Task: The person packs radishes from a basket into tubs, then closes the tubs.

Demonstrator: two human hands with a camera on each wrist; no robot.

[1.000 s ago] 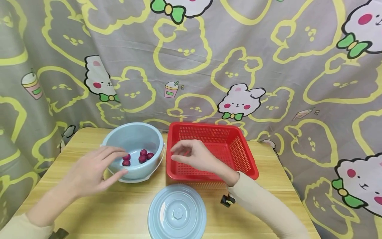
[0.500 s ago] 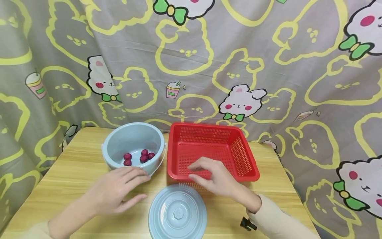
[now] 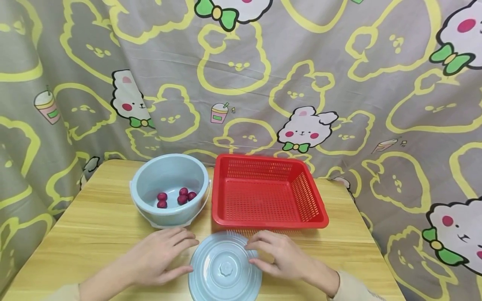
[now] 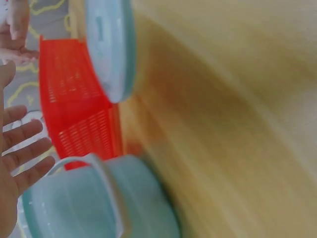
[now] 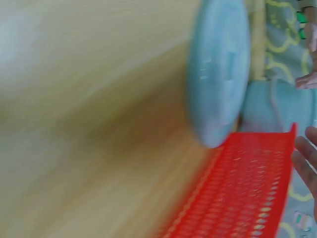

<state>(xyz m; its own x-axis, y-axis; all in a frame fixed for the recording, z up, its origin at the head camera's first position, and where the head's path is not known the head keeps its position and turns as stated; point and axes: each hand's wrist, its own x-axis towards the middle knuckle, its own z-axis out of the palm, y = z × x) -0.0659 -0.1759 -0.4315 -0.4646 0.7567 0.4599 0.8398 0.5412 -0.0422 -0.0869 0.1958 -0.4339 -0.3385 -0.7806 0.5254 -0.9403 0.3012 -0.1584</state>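
A round light-blue lid (image 3: 226, 269) lies on the table between the two hands. On its left side hovers my left hand (image 3: 160, 255), fingers spread and relaxed, holding nothing. At its right edge my right hand (image 3: 280, 256) reaches over the rim with fingers loosely bent; whether they touch the lid cannot be told. Farther back at the left stands a light-blue bucket (image 3: 169, 173) with several dark red plums (image 3: 182, 199) on its bottom. In the left wrist view the left fingers (image 4: 27, 148) are extended, above the bucket's handle (image 4: 106, 186) in the picture.
A red perforated plastic basket (image 3: 263, 200) stands behind the lid, just right of the bucket. All sits on a light wooden table (image 3: 101, 209). A grey patterned curtain (image 3: 241, 104) hangs behind the table's back edge.
Both hands have come back toward the table's front, the left from over the bucket and the right from over the basket, and now flank the lid. Bucket, basket and lid stay put.
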